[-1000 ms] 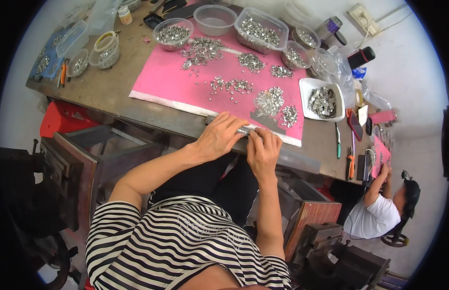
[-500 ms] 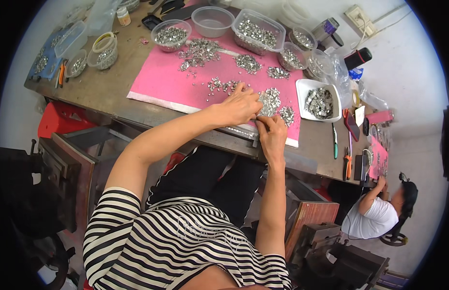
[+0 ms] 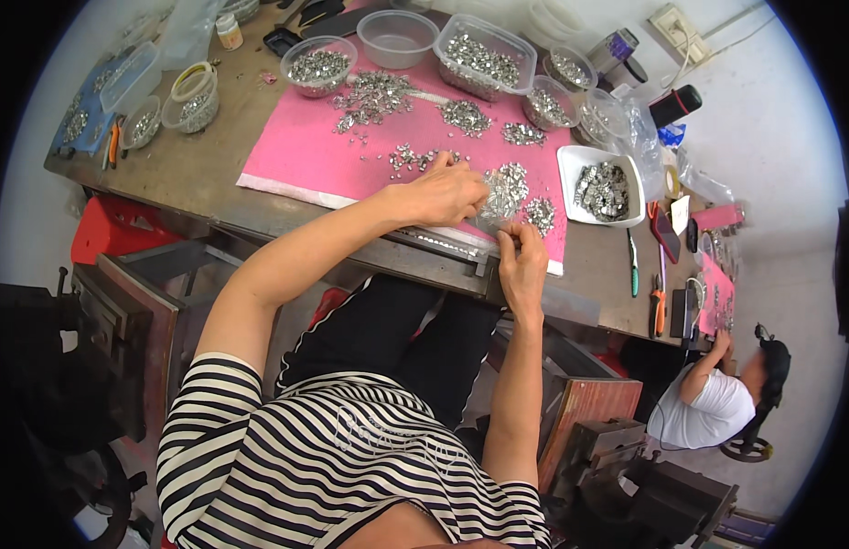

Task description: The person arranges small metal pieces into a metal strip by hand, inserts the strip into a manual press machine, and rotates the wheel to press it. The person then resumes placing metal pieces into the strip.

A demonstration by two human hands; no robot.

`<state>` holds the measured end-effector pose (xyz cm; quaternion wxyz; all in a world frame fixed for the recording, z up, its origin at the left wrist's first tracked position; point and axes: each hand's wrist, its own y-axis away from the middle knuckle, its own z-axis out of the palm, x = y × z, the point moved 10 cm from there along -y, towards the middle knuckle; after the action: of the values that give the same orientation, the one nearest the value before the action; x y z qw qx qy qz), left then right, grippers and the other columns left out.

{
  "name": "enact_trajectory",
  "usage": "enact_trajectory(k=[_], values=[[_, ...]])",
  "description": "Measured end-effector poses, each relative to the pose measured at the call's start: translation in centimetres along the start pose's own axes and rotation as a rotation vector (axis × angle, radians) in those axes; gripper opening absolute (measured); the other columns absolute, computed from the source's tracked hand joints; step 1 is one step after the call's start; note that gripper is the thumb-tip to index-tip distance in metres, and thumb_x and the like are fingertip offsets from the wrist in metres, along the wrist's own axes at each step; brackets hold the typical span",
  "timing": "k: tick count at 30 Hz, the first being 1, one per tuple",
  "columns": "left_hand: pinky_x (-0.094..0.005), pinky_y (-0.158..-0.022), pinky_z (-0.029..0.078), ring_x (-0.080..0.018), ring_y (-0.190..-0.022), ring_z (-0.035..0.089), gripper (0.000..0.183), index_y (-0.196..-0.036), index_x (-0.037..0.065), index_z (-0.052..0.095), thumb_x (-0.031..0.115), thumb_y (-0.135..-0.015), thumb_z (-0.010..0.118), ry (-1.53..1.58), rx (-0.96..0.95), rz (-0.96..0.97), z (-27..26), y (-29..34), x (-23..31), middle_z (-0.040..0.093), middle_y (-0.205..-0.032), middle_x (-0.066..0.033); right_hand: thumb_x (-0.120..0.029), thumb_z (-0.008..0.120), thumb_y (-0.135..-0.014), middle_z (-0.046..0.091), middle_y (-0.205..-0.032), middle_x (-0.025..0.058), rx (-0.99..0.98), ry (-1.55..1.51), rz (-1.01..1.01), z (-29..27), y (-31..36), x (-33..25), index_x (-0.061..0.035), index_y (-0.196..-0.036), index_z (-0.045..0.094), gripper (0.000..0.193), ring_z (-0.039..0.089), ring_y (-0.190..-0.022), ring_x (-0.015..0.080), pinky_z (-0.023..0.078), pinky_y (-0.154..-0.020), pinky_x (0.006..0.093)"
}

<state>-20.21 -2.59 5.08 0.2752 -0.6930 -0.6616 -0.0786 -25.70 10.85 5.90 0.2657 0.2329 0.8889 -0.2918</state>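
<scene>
My left hand (image 3: 450, 194) is bent low over the pink mat (image 3: 306, 151), its fingers curled downward beside a loose scatter of small silvery metal pieces (image 3: 411, 157). Whatever those fingers hold is hidden. My right hand (image 3: 522, 263) is at the mat's front edge, thumb and fingertips pinched together; anything between them is too small to name. Just past the right fingertips lie a larger heap of shiny pieces (image 3: 506, 189) and a smaller heap (image 3: 539, 216). Below the left hand, a narrow metal rail (image 3: 438, 245) with a row of small pieces runs along the table edge.
Clear tubs of metal pieces (image 3: 479, 66) line the back, beside an empty round tub (image 3: 397, 41). A white square dish (image 3: 600, 188) holds more pieces. Orange-handled pliers (image 3: 658, 306) and a green-handled tool (image 3: 634, 265) lie right. Another person (image 3: 713, 403) sits far right.
My right hand has drawn slightly down and away from my left, opening a gap between them. My left hand has shifted a little left. The pieces between the hands show more.
</scene>
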Motion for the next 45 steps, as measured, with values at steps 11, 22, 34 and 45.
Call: enact_trajectory(k=[11, 22, 34, 45], values=[[-0.0496, -0.095, 0.035, -0.0285, -0.099, 0.056, 0.01, -0.089, 0.01, 0.067, 0.018, -0.085, 0.071, -0.137, -0.084, 0.155, 1.7, -0.9, 2.5, 0.06, -0.09, -0.0082, -0.001, 0.062, -0.096, 0.061, -0.089, 0.0134, -0.048, -0.161, -0.02, 0.4, 1.9, -3.3, 0.0026, -0.096, 0.06, 0.005, 0.06, -0.079, 0.0259, 0.048, -0.074, 0.0351], [-0.046, -0.09, 0.043, -0.0348, -0.102, 0.058, 0.008, -0.096, 0.003, 0.058, 0.005, -0.089, 0.063, 0.416, 0.297, -0.029, -1.7, 4.0, 0.9, 0.062, -0.097, -0.0141, 0.002, 0.061, -0.093, 0.061, -0.098, 0.016, -0.075, -0.128, -0.131, 1.2, 2.5, -5.4, 0.0025, -0.098, 0.057, 0.006, 0.061, -0.09, 0.0322, 0.049, -0.082, 0.0381], [-0.0434, -0.074, 0.049, -0.0332, -0.08, 0.062, 0.012, -0.096, -0.002, 0.059, 0.007, -0.093, 0.065, 0.517, 0.362, -0.196, -2.6, 7.5, 1.7, 0.063, -0.088, -0.0153, 0.007, 0.06, -0.09, 0.057, -0.094, 0.0175, -0.107, -0.013, -0.207, 1.6, 2.3, -6.2, 0.0025, -0.096, 0.054, 0.01, 0.059, -0.087, 0.0359, 0.048, -0.079, 0.0419], [-0.0442, -0.081, 0.045, -0.0349, -0.088, 0.056, 0.01, -0.094, 0.0, 0.06, 0.009, -0.093, 0.063, 0.421, 0.41, -0.102, -2.5, 8.1, 3.4, 0.059, -0.091, -0.015, 0.004, 0.065, -0.086, 0.057, -0.097, 0.0165, -0.104, 0.196, -0.336, 1.8, 2.6, -8.3, 0.001, -0.096, 0.056, 0.013, 0.056, -0.089, 0.0355, 0.046, -0.08, 0.0441]])
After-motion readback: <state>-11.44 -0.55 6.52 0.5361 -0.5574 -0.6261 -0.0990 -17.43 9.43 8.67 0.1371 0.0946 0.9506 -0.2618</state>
